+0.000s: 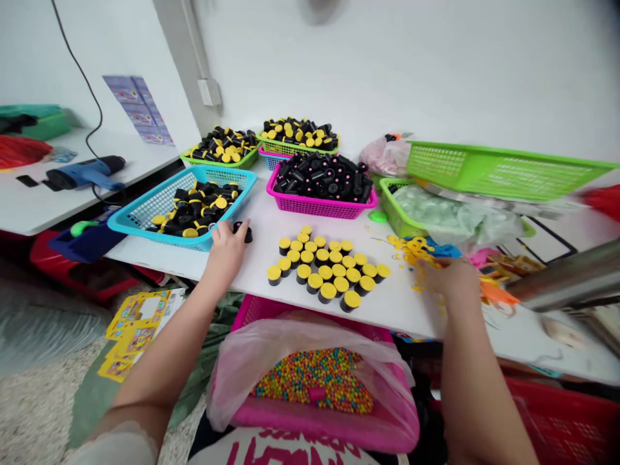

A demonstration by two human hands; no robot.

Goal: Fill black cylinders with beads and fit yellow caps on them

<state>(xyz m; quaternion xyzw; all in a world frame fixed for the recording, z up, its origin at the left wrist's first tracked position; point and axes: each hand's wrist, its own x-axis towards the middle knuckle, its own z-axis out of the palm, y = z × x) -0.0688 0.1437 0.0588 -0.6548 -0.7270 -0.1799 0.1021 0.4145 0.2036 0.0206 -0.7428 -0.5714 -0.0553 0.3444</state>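
My left hand (227, 245) rests on the white table (271, 213) by the near corner of a blue basket (145, 216) of black and yellow tubes, its fingers curled round a black tube (245, 230). My right hand (448, 278) is blurred and reaches into a scatter of small yellow caps (411, 248) on the table; whether its fingers are closed is not clear. Between the hands stands a cluster of black tubes with yellow caps (322, 265), upright.
A pink basket of black tubes (322, 184), two green baskets of capped tubes (225, 147) (300, 134), a tilted green basket (498, 169), a pink bin with bagged coloured beads (314, 381) at my lap, a blue heat gun (84, 173) at left.
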